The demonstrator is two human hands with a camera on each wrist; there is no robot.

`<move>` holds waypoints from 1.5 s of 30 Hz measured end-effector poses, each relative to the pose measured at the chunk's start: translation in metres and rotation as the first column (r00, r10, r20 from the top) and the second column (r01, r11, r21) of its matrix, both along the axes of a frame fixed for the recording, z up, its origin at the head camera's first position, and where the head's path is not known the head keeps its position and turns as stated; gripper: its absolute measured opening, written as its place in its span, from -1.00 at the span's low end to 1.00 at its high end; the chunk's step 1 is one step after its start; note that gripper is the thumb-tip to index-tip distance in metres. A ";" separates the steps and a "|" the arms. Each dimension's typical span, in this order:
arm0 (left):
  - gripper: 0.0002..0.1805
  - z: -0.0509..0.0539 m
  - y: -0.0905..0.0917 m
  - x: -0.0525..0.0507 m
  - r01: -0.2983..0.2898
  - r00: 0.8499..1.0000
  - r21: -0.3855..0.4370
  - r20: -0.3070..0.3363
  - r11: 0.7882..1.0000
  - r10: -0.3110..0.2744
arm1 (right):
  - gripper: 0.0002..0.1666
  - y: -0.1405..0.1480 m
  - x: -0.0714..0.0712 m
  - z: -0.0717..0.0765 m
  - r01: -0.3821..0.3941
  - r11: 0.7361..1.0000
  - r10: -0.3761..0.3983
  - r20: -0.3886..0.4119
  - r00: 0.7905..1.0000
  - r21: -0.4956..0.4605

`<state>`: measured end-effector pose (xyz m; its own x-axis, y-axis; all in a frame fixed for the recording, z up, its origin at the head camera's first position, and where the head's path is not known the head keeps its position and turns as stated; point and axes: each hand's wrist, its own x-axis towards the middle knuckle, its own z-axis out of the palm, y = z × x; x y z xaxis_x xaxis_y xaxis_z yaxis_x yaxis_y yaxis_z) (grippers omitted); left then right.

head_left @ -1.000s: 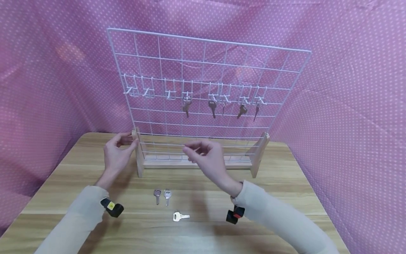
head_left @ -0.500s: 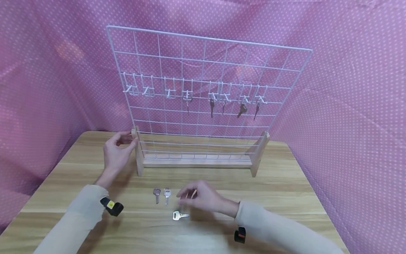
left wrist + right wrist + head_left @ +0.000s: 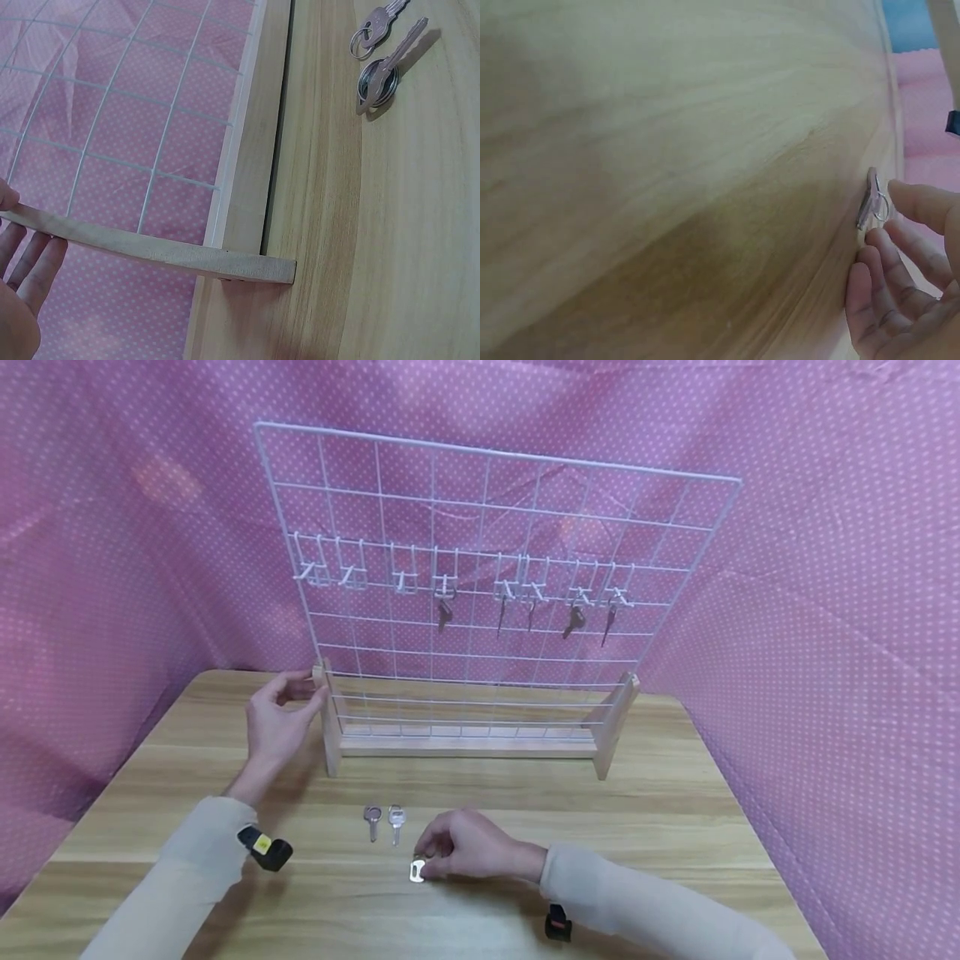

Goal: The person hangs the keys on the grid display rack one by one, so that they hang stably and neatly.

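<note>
My left hand [image 3: 279, 718] grips the left wooden upright [image 3: 327, 727] of a wire grid rack [image 3: 480, 647]. In the left wrist view, the thumb lies on one side of the wood [image 3: 150, 251] and the fingers [image 3: 39, 266] on the other. Low over the table, my right hand [image 3: 474, 845] reaches a silver key [image 3: 417, 871], covering its blade. The right wrist view shows a gap between thumb and fingers [image 3: 904, 277], with a ringed key [image 3: 870, 199] near the tips. Two more keys, one darker [image 3: 372, 822] and one silver [image 3: 397, 824], lie to the left.
White hooks [image 3: 352, 575] line the grid in a row. Several keys [image 3: 575, 620] hang from the middle and right ones; the left hooks carry no key. The rack stands at the back of the wood-grain table [image 3: 675, 827], with a pink dotted curtain [image 3: 825, 610] around it.
My right hand has come down from in front of the rack to the silver key on the table. The hanging keys have swung slightly. My left hand stays on the upright.
</note>
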<state>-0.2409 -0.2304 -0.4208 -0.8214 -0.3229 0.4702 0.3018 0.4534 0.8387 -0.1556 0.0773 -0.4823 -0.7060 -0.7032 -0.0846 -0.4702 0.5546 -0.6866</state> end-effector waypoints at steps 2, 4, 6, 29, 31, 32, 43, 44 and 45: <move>-0.68 0.000 0.000 0.000 0.000 1.000 0.000 -0.003 1.000 0.000 | -0.77 -0.002 -0.001 -0.002 -0.004 0.999 0.005 -0.039 0.999 0.036; -0.68 0.000 0.001 0.000 0.003 1.000 0.003 -0.006 1.000 -0.003 | -0.78 -0.005 0.000 -0.003 -0.005 0.997 0.010 -0.070 0.998 0.071; -0.68 0.000 0.001 0.000 0.005 1.000 0.004 -0.008 1.000 -0.005 | -0.81 -0.007 0.000 -0.003 -0.003 0.995 0.013 -0.100 0.995 0.103; -0.69 -0.004 0.000 -0.002 0.016 0.999 -0.053 -0.035 0.998 -0.018 | -0.94 0.000 -0.005 0.033 -0.011 0.994 0.017 0.058 0.998 -0.112; -0.69 -0.003 0.000 -0.001 0.011 1.000 -0.066 -0.027 0.998 -0.013 | -0.93 -0.001 -0.008 0.044 0.013 0.985 0.003 0.088 0.996 -0.173; -0.69 -0.003 0.000 0.000 0.008 1.000 -0.070 -0.021 0.998 -0.009 | -0.92 -0.002 -0.009 0.050 0.031 0.979 -0.010 0.102 0.995 -0.202; -0.64 0.000 -0.002 0.001 -0.006 1.000 -0.073 0.010 0.997 0.007 | -0.82 -0.017 -0.033 0.112 0.280 0.808 -0.196 0.212 0.957 -0.519; -0.64 0.001 -0.002 0.001 -0.007 1.000 -0.069 0.009 0.998 0.008 | -0.81 -0.018 -0.034 0.118 0.286 0.792 -0.206 0.205 0.957 -0.540; -0.64 0.001 -0.002 0.001 -0.009 1.000 -0.066 0.006 0.998 0.009 | -0.80 -0.019 -0.036 0.123 0.288 0.775 -0.211 0.199 0.957 -0.562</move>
